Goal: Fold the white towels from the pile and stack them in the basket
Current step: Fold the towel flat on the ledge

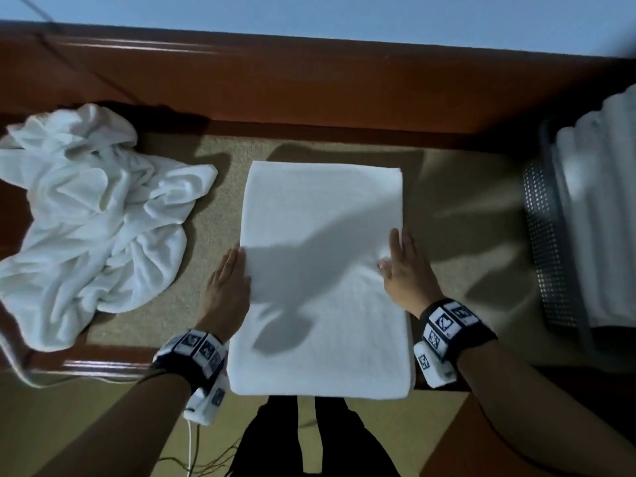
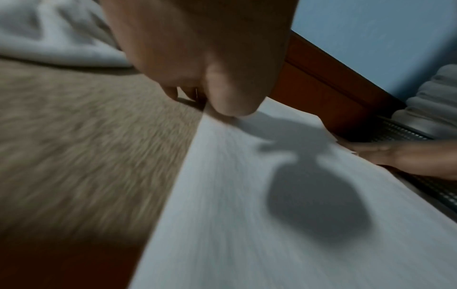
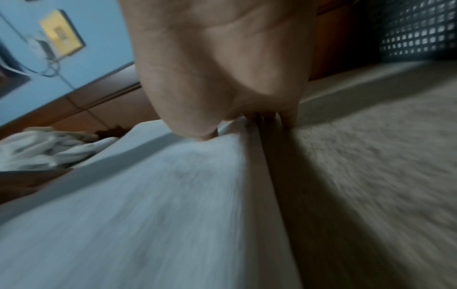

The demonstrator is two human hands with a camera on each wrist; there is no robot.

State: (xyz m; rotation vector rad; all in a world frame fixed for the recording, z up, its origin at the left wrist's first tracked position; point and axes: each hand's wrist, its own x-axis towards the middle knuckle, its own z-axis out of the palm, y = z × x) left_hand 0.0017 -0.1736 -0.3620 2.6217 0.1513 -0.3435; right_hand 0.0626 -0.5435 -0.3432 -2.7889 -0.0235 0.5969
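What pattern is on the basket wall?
A grid of small square holes in the dark basket wall; right wrist view shows it best.

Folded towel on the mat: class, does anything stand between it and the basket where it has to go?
Nothing visible does. The folded towel lies flat with the left hand and right hand at its side edges. Only bare mat separates it from the basket, which already holds folded towels.

We see a folded white towel (image 1: 321,277) lying flat at centre, the crumpled pile (image 1: 93,215) far left, stacked towels (image 1: 599,215) in the basket (image 1: 547,242) right.
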